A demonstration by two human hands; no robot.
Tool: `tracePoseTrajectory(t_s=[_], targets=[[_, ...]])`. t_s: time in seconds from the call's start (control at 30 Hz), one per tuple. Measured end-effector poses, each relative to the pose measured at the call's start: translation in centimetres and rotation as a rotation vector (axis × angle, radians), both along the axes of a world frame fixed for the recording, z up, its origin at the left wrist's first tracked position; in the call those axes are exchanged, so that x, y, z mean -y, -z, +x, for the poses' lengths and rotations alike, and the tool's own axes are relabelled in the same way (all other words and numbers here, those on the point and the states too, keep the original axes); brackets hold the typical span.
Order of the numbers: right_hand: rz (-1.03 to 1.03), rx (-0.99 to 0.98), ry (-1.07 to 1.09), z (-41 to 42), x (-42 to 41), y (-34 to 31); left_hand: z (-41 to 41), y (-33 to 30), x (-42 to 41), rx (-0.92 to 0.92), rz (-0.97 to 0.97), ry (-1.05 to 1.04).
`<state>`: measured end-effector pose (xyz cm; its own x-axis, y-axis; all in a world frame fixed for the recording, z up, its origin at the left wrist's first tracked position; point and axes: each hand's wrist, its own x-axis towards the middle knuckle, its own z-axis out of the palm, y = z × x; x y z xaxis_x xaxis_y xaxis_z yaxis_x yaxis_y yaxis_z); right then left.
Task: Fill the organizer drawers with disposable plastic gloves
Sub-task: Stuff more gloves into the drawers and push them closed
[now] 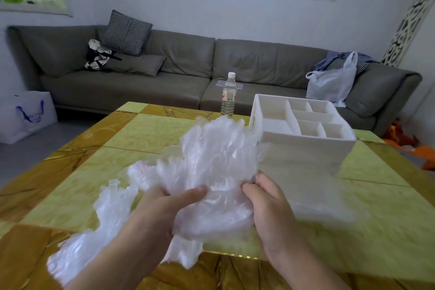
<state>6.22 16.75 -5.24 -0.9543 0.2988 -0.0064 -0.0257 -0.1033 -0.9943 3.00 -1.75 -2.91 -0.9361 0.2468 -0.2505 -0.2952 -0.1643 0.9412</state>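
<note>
I have a loose, crumpled bundle of disposable plastic gloves [211, 172] lifted just above the yellow surface [146, 132], bunched so I can, I judge, feed a portion into the white organizer [303, 125] standing just beyond, its top compartments bare. My left hand [162, 205] is closed around the bundle's near side, and my right hand [270, 202] pinches its right edge, fingers curled shut on the film.

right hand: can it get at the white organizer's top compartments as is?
Probably not yet: the right hand, with the left hand, is gripping the bundle of clear plastic gloves. The white compartmented plastic organizer stands just beyond, its top open and unblocked.
</note>
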Motion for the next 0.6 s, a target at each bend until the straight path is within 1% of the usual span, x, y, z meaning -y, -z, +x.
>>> tracePoseTrajectory(t_s=[0.03,0.1,0.17,0.2,0.23,0.33,0.4,0.47,0.53,0.6], targets=[[0.019,-0.002,0.023,0.0,0.0,0.2,-0.2,0.3,0.2,-0.034,0.003,-0.037],[-0.051,-0.014,0.012,0.0,0.0,0.2,-0.2,0.1,0.1,-0.100,0.004,-0.078],[-0.149,0.010,-0.073,0.3,0.2,-0.5,0.1,0.0,0.0,-0.157,-0.004,-0.089],[-0.155,0.023,-0.100,0.4,0.3,-0.6,0.3,0.0,-0.1,-0.178,-0.005,-0.087],[-0.110,0.031,-0.085,0.3,0.3,-0.5,0.3,0.1,-0.1,-0.195,-0.014,-0.091],[0.095,0.022,0.070,-0.3,0.2,0.2,0.1,0.3,0.0,-0.224,-0.032,-0.154],[0.136,-0.013,0.122,-0.4,0.2,0.2,0.0,0.0,0.1,-0.199,0.008,-0.155],[0.146,-0.031,0.137,-0.3,0.2,0.3,0.2,-0.3,0.1,-0.094,0.027,-0.068],[0.180,-0.045,0.144,-0.2,0.1,0.3,0.6,-0.5,0.0,-0.005,-0.015,0.097],[0.154,-0.037,0.128,-0.2,-0.2,0.1,0.8,-0.2,-0.1,-0.060,-0.130,0.187]])
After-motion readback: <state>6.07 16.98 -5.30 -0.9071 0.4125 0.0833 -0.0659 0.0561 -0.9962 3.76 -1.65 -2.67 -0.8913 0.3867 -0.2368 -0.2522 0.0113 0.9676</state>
